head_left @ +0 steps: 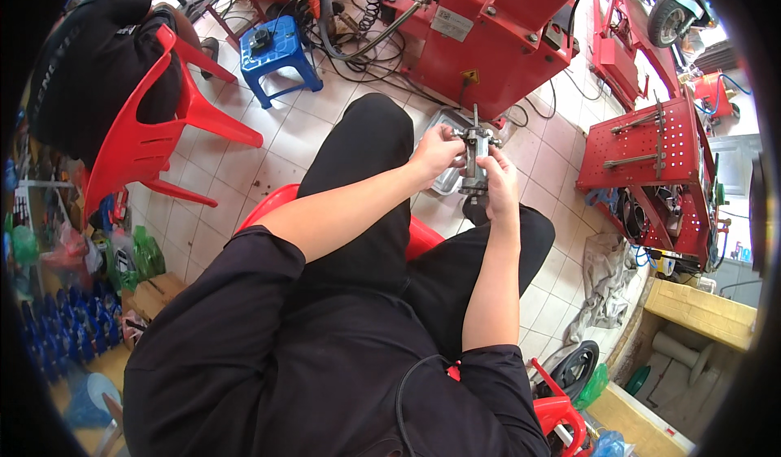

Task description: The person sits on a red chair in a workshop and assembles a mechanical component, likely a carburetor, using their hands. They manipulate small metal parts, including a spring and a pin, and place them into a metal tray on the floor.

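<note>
Head cam, L/R fingers [493, 164] on metal pc [477, 169], tray rim [446, 188] beneath

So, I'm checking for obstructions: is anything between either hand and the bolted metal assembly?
Nothing visible is. The left hand is at the left side of the bolted metal assembly, the right hand at its right. The grey tray shows below, not between.

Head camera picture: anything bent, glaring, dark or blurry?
Head view: round image, black corners, straight edges bending toward the rim; head view: glare whitens patches beyond the red cart; head view: the black shirt loses some detail; head view: left hand and right hand look fairly sharp, but the metal part's fine detail is too small.
</note>
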Tool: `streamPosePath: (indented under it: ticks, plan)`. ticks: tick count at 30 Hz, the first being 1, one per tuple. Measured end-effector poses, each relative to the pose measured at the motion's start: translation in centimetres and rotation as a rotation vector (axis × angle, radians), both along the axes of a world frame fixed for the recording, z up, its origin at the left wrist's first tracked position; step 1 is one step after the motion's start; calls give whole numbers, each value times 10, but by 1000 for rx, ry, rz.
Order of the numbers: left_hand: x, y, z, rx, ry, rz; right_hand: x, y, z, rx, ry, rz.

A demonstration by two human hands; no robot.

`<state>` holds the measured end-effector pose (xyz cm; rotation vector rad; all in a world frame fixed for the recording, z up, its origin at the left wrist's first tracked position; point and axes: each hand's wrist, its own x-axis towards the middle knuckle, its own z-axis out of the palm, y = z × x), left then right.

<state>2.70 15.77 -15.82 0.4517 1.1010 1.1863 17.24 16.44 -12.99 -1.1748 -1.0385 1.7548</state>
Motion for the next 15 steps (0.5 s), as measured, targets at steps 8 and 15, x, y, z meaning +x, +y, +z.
streamPosePath:
  ticks: [8,15]
  plan:
    - [1,-2,3,17,65,13,0,-1,2,-34,22,24]
    - [0,-2,5,33,234,27,-4,-2,-2,-25,-14,31]
